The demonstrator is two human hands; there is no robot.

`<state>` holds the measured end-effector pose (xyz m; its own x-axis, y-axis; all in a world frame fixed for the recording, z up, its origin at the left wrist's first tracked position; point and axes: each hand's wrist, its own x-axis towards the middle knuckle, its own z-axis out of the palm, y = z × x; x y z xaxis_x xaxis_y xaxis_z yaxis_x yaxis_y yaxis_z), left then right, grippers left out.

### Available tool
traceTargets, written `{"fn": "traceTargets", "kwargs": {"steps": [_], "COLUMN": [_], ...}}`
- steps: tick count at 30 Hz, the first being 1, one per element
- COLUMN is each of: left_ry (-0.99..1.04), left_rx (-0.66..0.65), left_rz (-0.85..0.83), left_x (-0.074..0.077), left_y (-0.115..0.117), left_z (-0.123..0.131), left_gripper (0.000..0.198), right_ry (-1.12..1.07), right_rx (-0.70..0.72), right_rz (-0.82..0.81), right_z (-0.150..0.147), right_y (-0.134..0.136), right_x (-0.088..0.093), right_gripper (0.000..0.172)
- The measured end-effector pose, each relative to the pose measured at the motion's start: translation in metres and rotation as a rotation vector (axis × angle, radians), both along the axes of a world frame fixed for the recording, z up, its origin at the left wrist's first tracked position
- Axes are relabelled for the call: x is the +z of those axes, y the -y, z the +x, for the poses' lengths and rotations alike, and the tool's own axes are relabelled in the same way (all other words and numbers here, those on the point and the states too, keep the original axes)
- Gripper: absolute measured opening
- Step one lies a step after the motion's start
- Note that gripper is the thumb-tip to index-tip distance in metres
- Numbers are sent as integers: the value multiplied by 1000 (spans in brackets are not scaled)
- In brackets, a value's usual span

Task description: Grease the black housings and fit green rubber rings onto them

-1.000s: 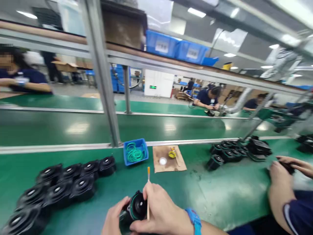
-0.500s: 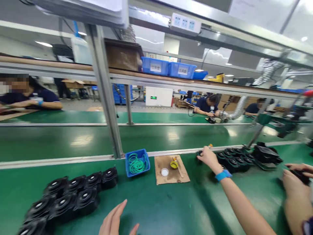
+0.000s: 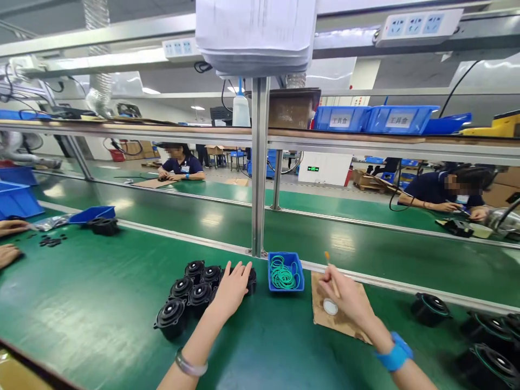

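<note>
The black housings [image 3: 199, 294] stand clustered on the green surface [image 3: 122, 281], left of the blue tray [image 3: 286, 290], and each should handle as a stiff, compact piece with some heft for its size, its smooth moulded wall perhaps a little slick; the outer side wall looks the best place to take hold, with fingers and thumb on opposite sides, clear of the round top and its pale centre. The two hands are well apart: the left hand [image 3: 231, 292] reaches over the cluster with fingers stretched out, and since it hides what lies beneath, I cannot tell whether it grips a housing; the right hand [image 3: 345, 292] pinches a thin brush [image 3: 328, 261], orange tip up, above the cardboard [image 3: 320, 287]. The brush should be light and easy to turn between fingertips, its slim handle the part to hold. The green rings [image 3: 283, 273] look soft, springy and apt to tangle, so one is best lifted by its edge. Counted, there are five housings in plain sight in the cluster plus parts of at least two more by the hand, at least four in the right-hand group [image 3: 430, 309], one brush, one tray, one cardboard piece, one white disc [image 3: 330, 307], and rings too interlaced to number
</note>
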<state>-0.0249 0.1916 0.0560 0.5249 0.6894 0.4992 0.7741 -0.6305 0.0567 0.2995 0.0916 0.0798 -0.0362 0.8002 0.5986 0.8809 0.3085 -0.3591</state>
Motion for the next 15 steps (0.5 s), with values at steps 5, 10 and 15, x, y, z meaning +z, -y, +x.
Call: {"fn": "traceTargets", "kwargs": {"steps": [5, 10, 15], "left_ry": [22, 337, 634], "left_rx": [-73, -136, -108], "left_rz": [-29, -241, -392], "left_x": [-11, -39, -63], "left_y": [39, 99, 127], "left_z": [-2, -7, -6], "left_gripper": [58, 91, 95], "right_ry": [137, 201, 146], "right_rx": [117, 118, 126], "right_rz": [-181, -243, -169], "right_z": [-59, -84, -81], "right_y": [-58, -88, -89], "right_x": [-19, -39, -36], "right_gripper": [23, 13, 15]}}
